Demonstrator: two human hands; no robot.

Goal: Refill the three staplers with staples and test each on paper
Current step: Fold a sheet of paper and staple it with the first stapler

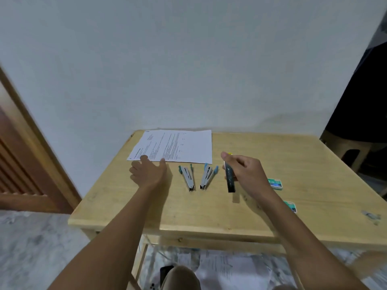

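Note:
Two small staplers lie side by side on the wooden table (293, 164): one with green trim (187, 176), one with blue trim (207, 175). A third, dark stapler (230, 178) with a yellow end is lifted off the table, gripped by my right hand (245, 170). My left hand (146, 171) hovers open, fingers spread, by the near edge of the printed sheet of paper (173, 146) at the table's back. Two green staple boxes sit to the right, one (276, 183) behind my right wrist and one (291, 206) closer to me.
The table stands against a pale wall. A wooden door (25, 164) is at the left and a stool (354, 151) at the far right. Papers lie on the marble floor under the table. A small mark or scrap (371, 216) is near the table's right edge.

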